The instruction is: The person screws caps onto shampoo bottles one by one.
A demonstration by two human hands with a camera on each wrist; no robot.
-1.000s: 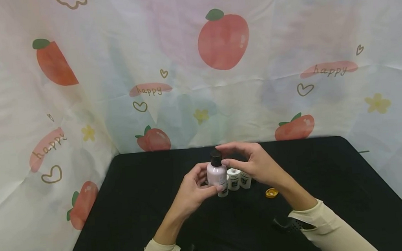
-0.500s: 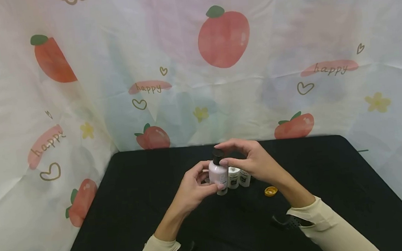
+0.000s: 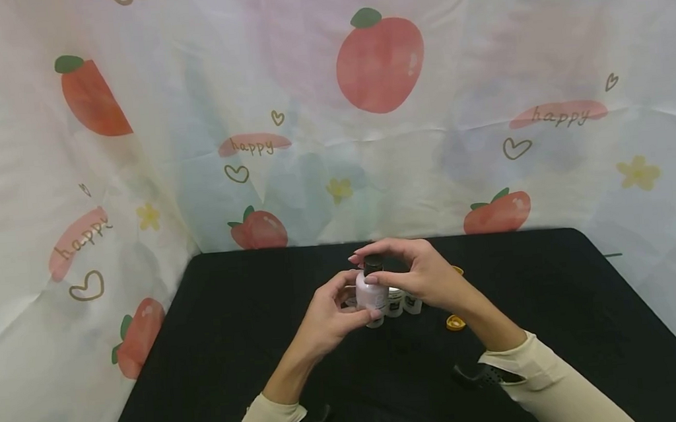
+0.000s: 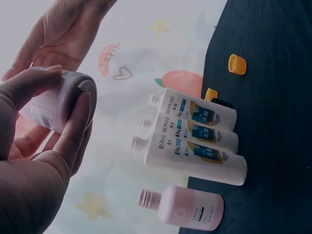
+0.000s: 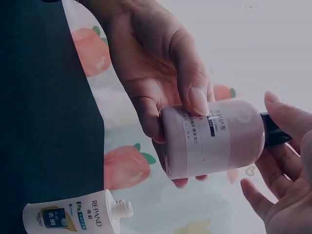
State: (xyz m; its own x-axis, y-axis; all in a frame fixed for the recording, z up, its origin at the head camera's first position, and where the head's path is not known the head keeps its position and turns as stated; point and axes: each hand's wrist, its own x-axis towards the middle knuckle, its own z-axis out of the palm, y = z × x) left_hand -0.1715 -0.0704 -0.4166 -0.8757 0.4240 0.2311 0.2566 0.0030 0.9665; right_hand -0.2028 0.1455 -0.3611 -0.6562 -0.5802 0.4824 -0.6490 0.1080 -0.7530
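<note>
My left hand holds a pink bottle with a white label, thumb on one side and fingers round the other, raised above the table. On its neck is a black cap, which my right hand grips between thumb and fingers. In the left wrist view, three white bottles with uncapped necks stand side by side. Next to them stands a second pink bottle, its threaded neck bare. Behind my hands in the head view, these standing bottles are partly hidden.
An orange cap lies on the black table near my right wrist. Another orange cap and a black piece lie beyond the white bottles. A printed fabric backdrop hangs behind and to the left.
The pink bottle has shifted slightly right in the head view. My right fingers have moved round the black cap, the forefinger reaching farther left. An orange cap now shows behind my right hand.
</note>
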